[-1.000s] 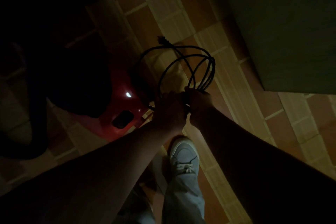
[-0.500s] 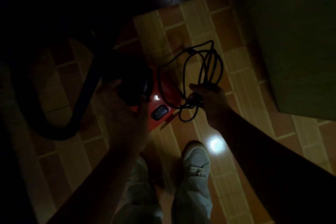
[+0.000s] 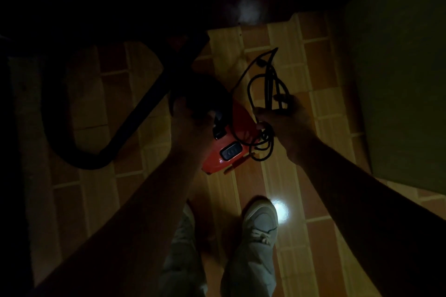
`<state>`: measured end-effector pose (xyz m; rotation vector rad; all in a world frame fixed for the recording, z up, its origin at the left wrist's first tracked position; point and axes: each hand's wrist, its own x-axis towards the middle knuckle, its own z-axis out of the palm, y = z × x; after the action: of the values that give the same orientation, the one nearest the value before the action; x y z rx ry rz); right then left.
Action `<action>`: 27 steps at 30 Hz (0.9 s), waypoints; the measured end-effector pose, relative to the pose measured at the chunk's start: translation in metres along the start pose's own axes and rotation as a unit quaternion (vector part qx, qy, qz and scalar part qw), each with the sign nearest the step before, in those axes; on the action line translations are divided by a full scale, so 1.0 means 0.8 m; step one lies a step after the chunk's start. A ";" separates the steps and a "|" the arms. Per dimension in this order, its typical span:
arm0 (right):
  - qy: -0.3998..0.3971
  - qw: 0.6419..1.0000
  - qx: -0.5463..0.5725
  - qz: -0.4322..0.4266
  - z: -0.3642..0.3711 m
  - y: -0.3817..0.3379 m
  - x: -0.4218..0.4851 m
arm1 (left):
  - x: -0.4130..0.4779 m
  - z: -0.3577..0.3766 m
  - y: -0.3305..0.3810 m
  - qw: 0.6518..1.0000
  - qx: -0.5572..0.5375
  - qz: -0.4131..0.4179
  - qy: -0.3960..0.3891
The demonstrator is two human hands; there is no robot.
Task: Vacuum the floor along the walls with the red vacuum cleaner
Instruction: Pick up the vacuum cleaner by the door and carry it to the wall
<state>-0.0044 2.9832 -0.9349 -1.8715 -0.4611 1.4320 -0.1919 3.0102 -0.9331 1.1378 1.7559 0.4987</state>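
**Setup only: cord in hand, no vacuuming begun**

The right hand (image 3: 282, 119) clenches the bundled power cord (image 3: 268, 89). Its loops reach out beyond the fist and sag beneath it, and what looks like the plug (image 3: 261, 63) hangs free at the coil's far end. Just left of that fist is the red vacuum cleaner (image 3: 225, 149), with the left hand (image 3: 190, 123) laid over its dark top. The gloom hides whether those fingers close round a handle. The hose (image 3: 135, 118) trails away left of that hand across the tiled floor (image 3: 284, 38). Judging by this, no wall edge is cleaned; uncoiling, plugging in, switching on and every pass remain
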 end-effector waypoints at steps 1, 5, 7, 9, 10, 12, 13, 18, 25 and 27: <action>-0.017 1.000 -0.018 0.003 0.003 -0.008 0.000 | 0.002 -0.003 -0.001 1.000 -0.007 -0.007 -0.002; -0.064 0.989 -0.131 -0.022 0.019 -0.025 -0.002 | 0.011 -0.015 -0.016 0.999 -0.034 -0.013 -0.016; -0.081 0.987 -0.139 -0.024 0.033 -0.032 -0.006 | 0.011 -0.016 -0.025 0.999 -0.044 0.002 -0.024; -0.091 0.985 -0.146 -0.027 0.050 -0.038 -0.008 | 0.009 -0.013 -0.032 0.998 -0.040 0.003 -0.037; -0.092 0.984 -0.151 -0.028 0.060 -0.039 -0.010 | 0.008 -0.012 -0.034 0.997 -0.061 -0.002 -0.045; -0.102 0.984 -0.143 -0.027 0.081 -0.039 -0.015 | 0.006 -0.012 -0.037 0.993 -0.105 -0.018 -0.060; -0.107 0.986 -0.129 -0.021 0.091 -0.038 -0.019 | 0.005 -0.013 -0.038 0.992 -0.103 -0.013 -0.067; -0.156 0.985 -0.067 -0.007 0.130 -0.034 -0.034 | 0.003 -0.033 -0.039 0.986 -0.057 0.096 -0.124; -0.110 0.988 -0.070 0.084 0.153 -0.021 -0.020 | 0.024 -0.080 -0.055 0.983 0.040 0.166 -0.073; -0.083 0.988 -0.122 0.053 0.154 -0.008 -0.014 | 0.040 -0.096 -0.064 0.982 0.075 0.175 0.021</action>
<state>-0.1220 3.0207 -0.9374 -2.0013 -0.6523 1.6727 -0.2872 3.0242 -0.9508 1.5660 1.6557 0.6103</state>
